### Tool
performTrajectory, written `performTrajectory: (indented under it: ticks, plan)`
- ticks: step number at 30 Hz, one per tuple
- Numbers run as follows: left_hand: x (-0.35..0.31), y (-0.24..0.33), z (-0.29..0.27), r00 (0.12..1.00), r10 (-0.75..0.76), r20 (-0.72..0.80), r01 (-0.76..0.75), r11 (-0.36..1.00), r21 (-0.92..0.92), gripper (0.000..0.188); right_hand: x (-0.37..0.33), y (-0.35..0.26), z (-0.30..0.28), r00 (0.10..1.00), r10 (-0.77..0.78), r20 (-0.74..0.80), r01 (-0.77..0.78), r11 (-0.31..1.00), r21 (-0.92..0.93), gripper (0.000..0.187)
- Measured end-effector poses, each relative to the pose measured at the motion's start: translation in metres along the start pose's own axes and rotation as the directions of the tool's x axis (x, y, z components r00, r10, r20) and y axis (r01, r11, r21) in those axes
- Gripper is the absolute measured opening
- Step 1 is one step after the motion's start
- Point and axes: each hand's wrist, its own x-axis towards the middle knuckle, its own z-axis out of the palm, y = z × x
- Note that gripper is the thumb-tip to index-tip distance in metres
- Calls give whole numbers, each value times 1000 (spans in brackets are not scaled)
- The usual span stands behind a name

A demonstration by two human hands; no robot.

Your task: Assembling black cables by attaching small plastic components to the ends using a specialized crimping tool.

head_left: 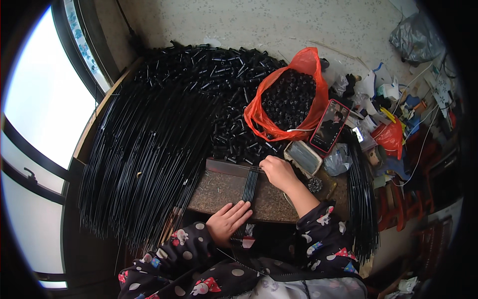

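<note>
A small row of thin black rods (pixel 251 185) lies side by side on the brown speckled tabletop (pixel 219 190), running from a low metal bar (pixel 226 167) toward the near edge. My left hand (pixel 230 223) rests flat over their near ends, fingers stretched out. At their far ends, my right hand (pixel 278 173) is closed in a pinch. Something thin shows at its fingertips, too small to name. Beyond the bar lies a heap of short black tubular pieces (pixel 219 70).
Many long black rods (pixel 144 159) cover the left side; another bundle (pixel 361 199) hangs at the right. A red plastic bag (pixel 318 74) holds small black parts. Near it are a phone (pixel 329 125), an open box (pixel 303 158), a clear bag (pixel 337 160) and clutter (pixel 398 109).
</note>
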Motion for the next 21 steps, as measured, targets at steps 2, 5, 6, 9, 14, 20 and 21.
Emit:
performTrajectory:
  ticks: [2, 5, 6, 9, 14, 20, 21]
  plan:
    - [-3, -2, 2, 1000, -13, 9, 13, 1000, 12, 91, 0, 3, -12, 982, -157, -104, 142, 980, -138, 11]
    - [-1, -1, 0, 1000, -8, 0, 8, 1000, -1, 88, -26, 28, -22, 972, -219, -81, 200, 960, -198, 10]
    - [-2, 0, -1, 1000, -4, -8, 4, 1000, -28, 87, -31, 29, -16, 981, -175, -83, 164, 979, -119, 10]
    - [-6, 1, -2, 1000, -20, -9, 19, 999, -35, 86, -21, 2, -10, 1000, -16, -17, 16, 1000, 21, 14]
    - [0, 1, -2, 998, 32, -59, -36, 997, -62, 90, -5, -12, -11, 987, 142, 71, -144, 989, 21, 18]
    - [-9, -7, 14, 1000, 24, -20, -27, 991, -128, 92, -51, -114, -81, 864, -484, 139, -139, 37, 990, 87]
    - [-12, -7, 15, 992, 45, -118, -63, 986, -155, 90, -67, -137, -79, 925, -348, 152, -136, 68, 988, 73]
